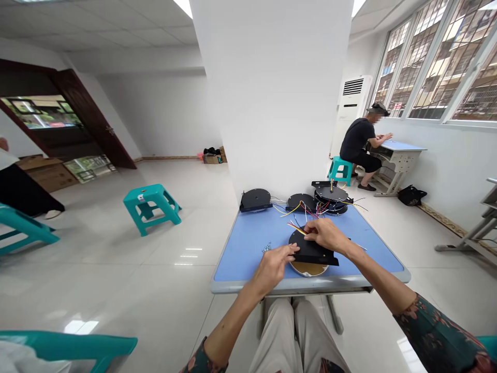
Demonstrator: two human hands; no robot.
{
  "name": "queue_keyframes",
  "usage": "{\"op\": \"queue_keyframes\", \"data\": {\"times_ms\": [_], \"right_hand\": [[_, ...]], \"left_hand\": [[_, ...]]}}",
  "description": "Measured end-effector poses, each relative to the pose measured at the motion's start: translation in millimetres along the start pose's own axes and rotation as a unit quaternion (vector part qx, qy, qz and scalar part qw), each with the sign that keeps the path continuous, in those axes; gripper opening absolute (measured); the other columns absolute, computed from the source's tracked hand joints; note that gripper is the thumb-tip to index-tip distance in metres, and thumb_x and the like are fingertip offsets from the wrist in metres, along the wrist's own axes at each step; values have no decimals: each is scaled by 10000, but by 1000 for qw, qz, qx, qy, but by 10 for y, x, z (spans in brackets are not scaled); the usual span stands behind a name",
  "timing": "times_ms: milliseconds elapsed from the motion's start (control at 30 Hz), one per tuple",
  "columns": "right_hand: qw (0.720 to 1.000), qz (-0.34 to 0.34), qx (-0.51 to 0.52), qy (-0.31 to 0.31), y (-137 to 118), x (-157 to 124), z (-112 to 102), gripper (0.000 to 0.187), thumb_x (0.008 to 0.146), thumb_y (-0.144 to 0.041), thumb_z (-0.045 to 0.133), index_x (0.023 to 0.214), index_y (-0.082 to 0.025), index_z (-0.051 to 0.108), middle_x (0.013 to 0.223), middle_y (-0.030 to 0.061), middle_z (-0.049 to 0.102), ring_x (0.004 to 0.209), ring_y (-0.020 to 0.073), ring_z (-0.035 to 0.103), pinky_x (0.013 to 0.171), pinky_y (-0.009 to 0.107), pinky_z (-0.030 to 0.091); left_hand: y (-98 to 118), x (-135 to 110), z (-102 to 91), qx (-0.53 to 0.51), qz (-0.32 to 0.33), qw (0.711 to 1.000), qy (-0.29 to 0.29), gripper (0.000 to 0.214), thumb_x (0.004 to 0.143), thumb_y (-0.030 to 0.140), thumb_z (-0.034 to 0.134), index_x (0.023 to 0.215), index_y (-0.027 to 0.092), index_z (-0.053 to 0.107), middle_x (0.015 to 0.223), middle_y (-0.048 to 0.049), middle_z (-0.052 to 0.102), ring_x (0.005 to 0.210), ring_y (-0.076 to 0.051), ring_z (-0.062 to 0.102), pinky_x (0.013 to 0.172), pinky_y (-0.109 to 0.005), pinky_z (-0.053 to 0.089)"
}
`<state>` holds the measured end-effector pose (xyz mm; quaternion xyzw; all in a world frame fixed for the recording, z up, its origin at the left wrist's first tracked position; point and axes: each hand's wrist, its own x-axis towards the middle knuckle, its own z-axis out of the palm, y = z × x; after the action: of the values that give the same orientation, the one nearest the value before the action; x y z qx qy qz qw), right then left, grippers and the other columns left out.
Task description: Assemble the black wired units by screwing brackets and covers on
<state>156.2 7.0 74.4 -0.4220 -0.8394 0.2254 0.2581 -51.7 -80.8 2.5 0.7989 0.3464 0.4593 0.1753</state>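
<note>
A black round metal plate (316,254) with a straight flanged edge lies in front of me on top of a brownish disc (309,269), which shows under its near side. My left hand (275,267) grips the plate's left edge, fingertips on its top. Over the plate, my right hand (325,234) has thumb and fingers pinched together beside a bundle of yellow, red and white wires (297,228). Whatever lies between those fingertips is too small or hidden to make out. Left of the plate sits a small pile of screws (266,247).
Along the blue table's (243,248) far edge lie a similar black disc unit (256,199), another one (301,201) and a stack (331,194), with loose wires trailing. A green stool (151,204) stands left. A person (359,140) sits at a desk by the windows.
</note>
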Motion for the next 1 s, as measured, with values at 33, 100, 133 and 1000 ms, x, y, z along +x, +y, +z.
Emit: {"op": "queue_keyframes", "data": {"times_ms": [33, 100, 133, 1000], "right_hand": [[999, 22, 48, 10, 10, 16, -3, 166, 703, -109, 718, 598, -222, 659, 552, -46, 660, 559, 137, 587, 592, 255, 381], [986, 75, 147, 35, 57, 61, 10, 203, 717, -117, 710, 564, -207, 611, 547, -36, 672, 552, 132, 604, 607, 248, 419], [977, 98, 186, 44, 92, 85, 26, 220, 730, -133, 709, 558, -203, 592, 552, -28, 682, 543, 130, 610, 604, 245, 439], [886, 157, 421, 113, 407, 100, 183, 452, 580, -517, 880, 577, -171, 588, 650, 62, 722, 494, 81, 534, 465, 207, 415]], "left_hand": [[-1, 40, -33, -15, -17, 1000, -8, 291, 959, 112, 428, 1111, 172, 670, 1217, -118, 738, 1198, -220, 679, 984, -354, 586], [-10, 131, -103, -44, -55, 997, -27, 247, 943, 136, 460, 1034, 185, 684, 1173, -102, 758, 1174, -232, 692, 985, -361, 573], [-19, 179, -136, -57, -72, 995, -37, 221, 930, 144, 477, 977, 192, 688, 1154, -93, 766, 1164, -237, 697, 982, -359, 566], [-493, 79, -4, 216, 98, 953, -187, 657, 750, -135, 335, 1239, 172, 648, 1375, -98, 653, 1387, -187, 514, 1154, -408, 461]]}}
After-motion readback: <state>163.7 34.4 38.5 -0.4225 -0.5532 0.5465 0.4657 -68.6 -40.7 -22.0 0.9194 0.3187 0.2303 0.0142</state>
